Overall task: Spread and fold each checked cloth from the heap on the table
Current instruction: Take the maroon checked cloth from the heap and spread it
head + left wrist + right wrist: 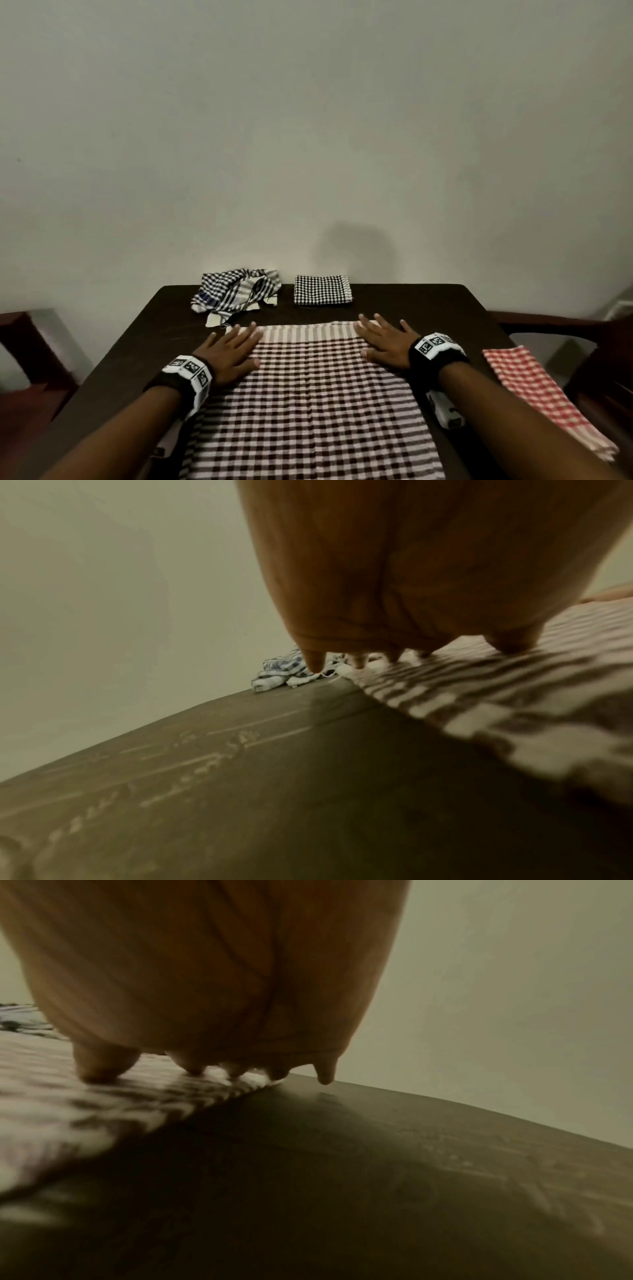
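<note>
A large brown-and-white checked cloth (pixel 308 394) lies spread flat on the dark wooden table (pixel 428 305), reaching toward me. My left hand (pixel 233 353) presses flat on its far left corner with straight, spread fingers. My right hand (pixel 383 339) presses flat on the far right corner the same way. In the left wrist view the palm (pixel 394 574) hangs over the cloth's left edge (pixel 479 696). In the right wrist view the fingertips (pixel 99 1069) touch the cloth's (pixel 68 1110) right edge. A crumpled heap of dark checked cloths (pixel 236 291) lies at the back left.
A folded black-and-white checked cloth (pixel 322 290) sits at the back centre by the wall. A folded red-and-white checked cloth (pixel 544 394) lies at the table's right edge. Dark red chairs (pixel 30 359) stand on both sides.
</note>
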